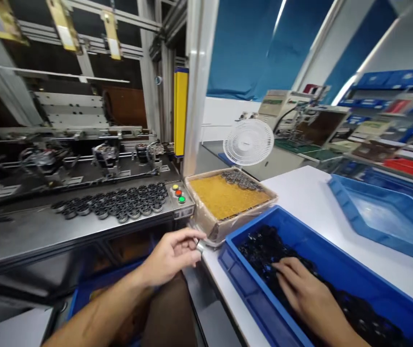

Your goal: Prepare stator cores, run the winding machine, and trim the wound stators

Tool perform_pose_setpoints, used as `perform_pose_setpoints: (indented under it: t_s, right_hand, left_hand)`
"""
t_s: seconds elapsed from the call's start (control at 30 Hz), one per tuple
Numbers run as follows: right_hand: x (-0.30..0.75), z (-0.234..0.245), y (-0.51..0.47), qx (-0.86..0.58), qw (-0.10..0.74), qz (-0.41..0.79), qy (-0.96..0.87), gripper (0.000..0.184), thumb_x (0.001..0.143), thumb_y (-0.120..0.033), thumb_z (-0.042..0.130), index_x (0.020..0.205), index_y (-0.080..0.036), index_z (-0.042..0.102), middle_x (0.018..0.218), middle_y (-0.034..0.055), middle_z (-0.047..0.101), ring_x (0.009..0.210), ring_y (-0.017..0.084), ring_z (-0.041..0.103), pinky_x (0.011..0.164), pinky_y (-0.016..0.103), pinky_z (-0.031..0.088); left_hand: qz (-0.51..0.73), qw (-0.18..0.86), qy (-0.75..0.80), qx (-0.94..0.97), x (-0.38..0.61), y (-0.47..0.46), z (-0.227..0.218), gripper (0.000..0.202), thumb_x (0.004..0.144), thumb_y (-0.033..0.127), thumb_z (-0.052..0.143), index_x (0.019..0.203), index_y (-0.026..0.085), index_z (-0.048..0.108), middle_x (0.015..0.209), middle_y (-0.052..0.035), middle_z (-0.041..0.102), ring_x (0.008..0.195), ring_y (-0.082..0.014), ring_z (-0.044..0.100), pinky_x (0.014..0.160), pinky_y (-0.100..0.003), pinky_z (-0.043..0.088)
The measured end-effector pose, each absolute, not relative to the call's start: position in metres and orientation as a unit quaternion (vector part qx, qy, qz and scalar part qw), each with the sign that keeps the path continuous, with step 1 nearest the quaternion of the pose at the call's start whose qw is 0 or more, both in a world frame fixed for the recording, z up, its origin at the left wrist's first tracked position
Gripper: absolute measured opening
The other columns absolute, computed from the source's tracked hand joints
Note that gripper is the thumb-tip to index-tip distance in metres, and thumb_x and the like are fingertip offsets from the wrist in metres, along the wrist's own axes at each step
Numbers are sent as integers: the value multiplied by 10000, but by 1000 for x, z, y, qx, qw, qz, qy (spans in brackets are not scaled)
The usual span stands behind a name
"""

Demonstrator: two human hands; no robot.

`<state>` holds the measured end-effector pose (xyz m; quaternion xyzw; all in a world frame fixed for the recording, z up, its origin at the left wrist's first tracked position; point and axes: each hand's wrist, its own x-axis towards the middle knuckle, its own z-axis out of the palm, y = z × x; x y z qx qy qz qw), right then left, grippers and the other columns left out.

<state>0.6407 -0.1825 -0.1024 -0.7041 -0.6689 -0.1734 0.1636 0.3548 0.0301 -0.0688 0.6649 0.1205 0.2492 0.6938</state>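
Observation:
My left hand [172, 255] hovers at the corner of the white table, fingers curled in a pinch round a small silvery metal part [199, 247]. My right hand [302, 289] lies inside a blue bin [250, 294] among many small black parts [264, 246], fingers bent down into the pile; what they hold, if anything, is hidden. Just beyond the left hand stands a cardboard box [206, 219] with a yellow layer and a few dark ring parts at its far corner.
A metal machine bed [29, 231] on the left carries several dark ring parts [116, 202] beside a button panel [178, 193]. A yellow light-curtain post [180, 111], a small white fan [248, 142] and a second blue tray [380, 212] stand around.

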Motion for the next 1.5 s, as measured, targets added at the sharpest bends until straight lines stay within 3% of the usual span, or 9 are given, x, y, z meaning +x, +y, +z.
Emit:
perform_pose_setpoints:
  t_s: [0.1,0.23,0.43,0.67,0.93,1.13,1.5]
  right_hand:
    - [604,-78,-173,-655,271,-196,-677,183,924,-165,536,1088,-154,616,976,93,608,840,177,648,759,285,543]
    - [526,-51,-167,-571,378,-90,-724,228,851,-23,584,1040,-150,590,950,85,606,881,165,616,758,273,523]
    - [470,-49,-173,-510,458,25,-727,278,808,-3,588,1048,-144,579,911,81,605,848,167,605,696,289,526]
    - [471,-52,-182,-510,454,34,-729,278,814,5,575,1049,-142,589,910,87,619,830,166,611,676,289,524]
    - [476,-55,-182,-477,429,34,-766,434,736,-23,615,1163,-84,565,1020,140,606,915,210,605,718,342,551]
    - [479,-56,-180,-441,395,-20,-806,456,762,26,615,1207,-46,553,1042,166,602,964,220,601,764,340,571]
    - [480,-60,-178,-417,347,-87,-836,361,861,-82,544,1217,-24,554,1007,177,634,934,235,638,731,350,589]
  left_hand:
    - [284,783,127,539,319,2,-87,398,716,212,815,1072,148,651,954,-60,674,791,-101,611,720,-213,500]
    - [289,796,139,514,303,-27,-89,471,558,103,897,973,165,685,1022,-62,714,855,-126,649,784,-230,525]
    - [223,813,117,525,306,-59,-92,498,540,121,907,1003,184,737,952,-46,748,818,-144,684,759,-233,544]
    - [226,816,130,516,316,-77,-99,522,495,136,926,983,185,748,730,10,711,771,-137,688,736,-199,537]
    - [232,832,122,488,312,-75,-90,496,548,28,877,992,202,742,843,-11,776,779,-118,717,752,-182,560]
    - [243,846,125,457,310,-74,-86,566,491,-63,861,969,224,764,856,-1,795,759,-127,744,712,-158,582]
    - [212,838,176,472,306,-68,-88,531,438,16,912,919,200,783,814,-48,795,729,-176,752,669,-189,599]
